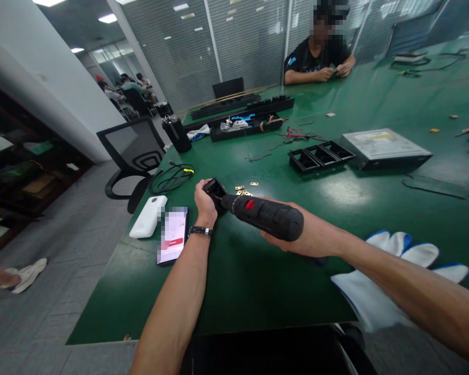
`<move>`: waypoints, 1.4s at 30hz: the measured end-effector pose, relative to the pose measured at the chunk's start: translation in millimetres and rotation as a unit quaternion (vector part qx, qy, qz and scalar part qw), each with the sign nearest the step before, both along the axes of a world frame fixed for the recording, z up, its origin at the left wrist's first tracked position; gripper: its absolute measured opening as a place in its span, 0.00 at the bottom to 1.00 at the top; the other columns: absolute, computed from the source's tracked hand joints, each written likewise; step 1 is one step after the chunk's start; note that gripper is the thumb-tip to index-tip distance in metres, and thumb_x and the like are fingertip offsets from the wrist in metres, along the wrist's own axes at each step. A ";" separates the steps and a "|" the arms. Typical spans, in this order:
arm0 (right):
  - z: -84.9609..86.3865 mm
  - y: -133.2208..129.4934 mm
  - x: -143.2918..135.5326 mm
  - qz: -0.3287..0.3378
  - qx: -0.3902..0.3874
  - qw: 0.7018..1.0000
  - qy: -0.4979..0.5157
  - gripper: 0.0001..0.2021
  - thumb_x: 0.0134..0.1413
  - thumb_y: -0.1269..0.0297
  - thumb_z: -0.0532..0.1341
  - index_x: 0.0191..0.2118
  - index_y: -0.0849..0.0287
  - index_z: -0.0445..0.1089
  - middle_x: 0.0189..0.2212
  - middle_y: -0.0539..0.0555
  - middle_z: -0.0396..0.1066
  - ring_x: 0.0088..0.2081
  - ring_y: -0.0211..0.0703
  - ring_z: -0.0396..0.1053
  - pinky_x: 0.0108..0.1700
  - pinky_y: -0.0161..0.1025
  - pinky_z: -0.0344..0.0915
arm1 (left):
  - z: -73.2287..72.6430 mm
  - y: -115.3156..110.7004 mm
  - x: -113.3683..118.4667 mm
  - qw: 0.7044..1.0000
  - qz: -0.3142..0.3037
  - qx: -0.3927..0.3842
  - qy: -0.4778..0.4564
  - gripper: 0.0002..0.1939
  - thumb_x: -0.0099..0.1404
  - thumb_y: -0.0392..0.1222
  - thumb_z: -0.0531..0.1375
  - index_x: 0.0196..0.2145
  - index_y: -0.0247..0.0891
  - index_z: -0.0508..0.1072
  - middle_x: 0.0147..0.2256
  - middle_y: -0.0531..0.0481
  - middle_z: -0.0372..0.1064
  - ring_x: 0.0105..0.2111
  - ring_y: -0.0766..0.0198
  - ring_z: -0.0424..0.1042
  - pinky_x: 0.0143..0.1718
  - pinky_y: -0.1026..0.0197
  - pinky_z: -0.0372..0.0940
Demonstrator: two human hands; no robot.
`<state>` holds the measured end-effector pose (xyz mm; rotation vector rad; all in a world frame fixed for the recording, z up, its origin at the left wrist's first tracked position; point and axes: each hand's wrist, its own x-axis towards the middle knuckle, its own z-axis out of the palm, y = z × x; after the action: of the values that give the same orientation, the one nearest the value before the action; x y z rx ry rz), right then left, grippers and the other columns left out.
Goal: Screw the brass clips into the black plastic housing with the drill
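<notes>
My right hand is wrapped round a black cordless screwdriver with a red switch on top. Its front end points left, into a small black box-like part. That part sits in my left hand, whose fingers close round its far and left sides. The tip of the tool is too small to make out against the dark part. Several small brass-coloured plates with holes lie on the table just beyond the part.
On the green table, a phone and a white power bank lie left of my forearm. White gloves lie under my right arm. A black three-section frame and a metal drive are farther right. Another person sits across.
</notes>
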<state>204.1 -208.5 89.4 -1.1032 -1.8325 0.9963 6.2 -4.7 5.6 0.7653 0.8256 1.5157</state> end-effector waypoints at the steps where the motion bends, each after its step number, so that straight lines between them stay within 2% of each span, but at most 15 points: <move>1: -1.9 0.4 0.4 0.004 0.004 1.000 0.000 0.34 0.56 0.71 0.68 0.69 0.55 0.68 0.43 0.54 0.81 0.47 0.50 0.79 0.46 0.43 0.75 | 0.6 -0.6 0.7 1.000 0.007 -0.001 -0.002 0.14 0.62 0.54 0.58 0.32 0.40 0.71 0.24 0.53 0.72 0.23 0.62 0.74 0.31 0.59 0.69; 5: -6.2 0.9 0.9 0.007 0.011 1.000 0.001 0.35 0.57 0.70 0.69 0.70 0.56 0.66 0.52 0.57 0.80 0.51 0.50 0.77 0.55 0.46 0.73 | 1.8 -1.9 2.0 1.000 0.006 -0.006 -0.005 0.14 0.61 0.54 0.59 0.32 0.40 0.70 0.24 0.53 0.72 0.24 0.61 0.74 0.31 0.58 0.69; 10: -6.2 0.0 -0.6 0.009 0.008 1.000 0.012 0.35 0.57 0.69 0.68 0.70 0.55 0.66 0.55 0.56 0.79 0.53 0.50 0.77 0.60 0.48 0.71 | -1.1 1.5 0.6 1.000 0.014 -0.008 0.007 0.14 0.62 0.54 0.58 0.32 0.40 0.71 0.25 0.53 0.72 0.24 0.62 0.74 0.32 0.60 0.68; 16: -8.2 0.2 0.5 0.008 0.031 0.999 0.003 0.36 0.58 0.70 0.68 0.72 0.52 0.64 0.62 0.56 0.76 0.61 0.53 0.74 0.69 0.53 0.64 | -0.1 2.3 1.1 1.000 0.008 -0.012 -0.005 0.13 0.62 0.53 0.58 0.31 0.40 0.70 0.25 0.53 0.71 0.25 0.62 0.74 0.32 0.59 0.68; 21: -9.2 0.8 1.5 0.004 0.052 0.999 -0.005 0.34 0.57 0.71 0.68 0.70 0.54 0.67 0.61 0.58 0.76 0.60 0.54 0.75 0.68 0.53 0.65 | 0.8 1.4 1.0 1.000 0.011 -0.016 -0.015 0.13 0.63 0.52 0.58 0.31 0.40 0.70 0.26 0.53 0.71 0.25 0.62 0.75 0.32 0.59 0.69; 24: -8.4 0.6 1.8 0.005 0.052 0.999 -0.012 0.33 0.57 0.70 0.68 0.68 0.52 0.68 0.61 0.57 0.77 0.59 0.54 0.75 0.66 0.52 0.67 | -0.7 2.5 0.5 1.000 0.009 -0.009 -0.014 0.13 0.63 0.52 0.59 0.31 0.40 0.70 0.26 0.54 0.71 0.25 0.62 0.74 0.33 0.59 0.69; 33: -4.1 -0.7 0.0 0.011 0.036 0.999 -0.002 0.32 0.59 0.69 0.68 0.69 0.53 0.66 0.60 0.57 0.77 0.58 0.54 0.76 0.65 0.52 0.68 | 1.3 1.3 1.3 1.000 -0.004 -0.013 -0.004 0.13 0.64 0.53 0.57 0.31 0.41 0.69 0.25 0.53 0.70 0.24 0.62 0.73 0.33 0.59 0.69; 42: -10.2 2.1 -0.1 0.015 0.063 0.998 -0.001 0.33 0.57 0.71 0.68 0.67 0.51 0.67 0.56 0.54 0.79 0.58 0.53 0.77 0.63 0.50 0.71 | -7.7 10.9 -2.9 1.000 -0.001 -0.004 -0.020 0.13 0.62 0.53 0.60 0.31 0.40 0.69 0.27 0.54 0.70 0.27 0.62 0.74 0.35 0.59 0.69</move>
<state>204.0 -206.4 79.1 -1.0031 -1.8916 0.8830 3.3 6.2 -2.1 0.7275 0.8009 1.5201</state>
